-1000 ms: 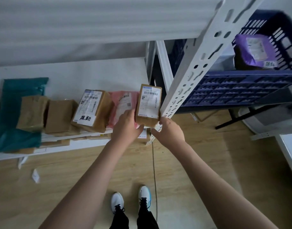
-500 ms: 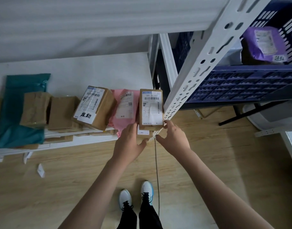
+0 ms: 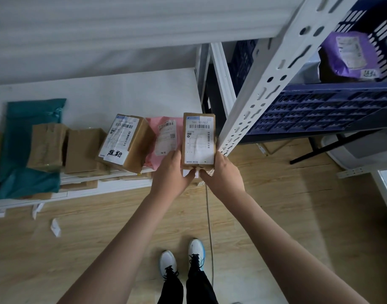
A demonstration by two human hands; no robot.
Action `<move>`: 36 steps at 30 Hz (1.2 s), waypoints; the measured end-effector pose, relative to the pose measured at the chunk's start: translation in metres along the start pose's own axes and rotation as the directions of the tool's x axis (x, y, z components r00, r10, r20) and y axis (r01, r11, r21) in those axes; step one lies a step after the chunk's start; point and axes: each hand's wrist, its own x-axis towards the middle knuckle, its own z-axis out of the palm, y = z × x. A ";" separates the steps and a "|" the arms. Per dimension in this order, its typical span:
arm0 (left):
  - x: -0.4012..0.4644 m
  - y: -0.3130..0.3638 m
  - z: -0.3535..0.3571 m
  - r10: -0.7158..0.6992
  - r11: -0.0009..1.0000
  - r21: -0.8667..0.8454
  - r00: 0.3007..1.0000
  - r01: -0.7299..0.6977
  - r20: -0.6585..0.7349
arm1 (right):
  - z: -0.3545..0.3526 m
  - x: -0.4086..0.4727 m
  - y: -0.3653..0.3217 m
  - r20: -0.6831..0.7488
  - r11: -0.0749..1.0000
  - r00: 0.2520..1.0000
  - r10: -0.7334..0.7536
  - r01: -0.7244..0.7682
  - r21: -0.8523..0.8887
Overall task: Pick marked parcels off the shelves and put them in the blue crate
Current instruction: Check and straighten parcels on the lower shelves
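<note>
At centre frame, the left hand (image 3: 169, 172) and right hand (image 3: 222, 173) clasp a small brown cardboard parcel (image 3: 198, 141) at the white shelf's (image 3: 122, 95) edge, while the blue plastic crate (image 3: 319, 110) at upper right holds one purple mailer bag (image 3: 346, 55), so several parcels seemingly remain.

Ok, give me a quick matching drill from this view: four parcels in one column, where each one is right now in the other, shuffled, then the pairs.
Things:
1. purple parcel
2. teal mailer
3. pink mailer
4. tall brown box

Places:
A. far left of the shelf, under small boxes
B. held by both hands
C. inside the blue crate
D. on the shelf between two labelled boxes

Pairs: 1-C, 2-A, 3-D, 4-B
</note>
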 end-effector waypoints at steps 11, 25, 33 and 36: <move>-0.062 0.026 -0.073 0.109 0.986 -0.089 0.949 -0.141 -0.296 | -0.044 -0.066 -0.053 -0.196 0.959 0.947 -0.253 0.273 0.079; -0.061 0.017 -0.068 0.140 0.974 -0.144 0.966 -0.174 -0.217 | -0.040 -0.064 -0.043 -0.187 0.977 0.960 -0.210 0.199 -0.075; -0.035 0.007 -0.003 0.001 0.958 -0.286 1.000 -0.005 -0.015 | -0.008 -0.030 -0.018 -0.046 0.985 0.998 -0.037 0.029 -0.169; -0.020 0.005 0.010 -0.027 0.955 -0.297 0.999 0.018 -0.027 | 0.000 -0.019 -0.010 0.001 0.987 1.000 0.016 -0.015 -0.158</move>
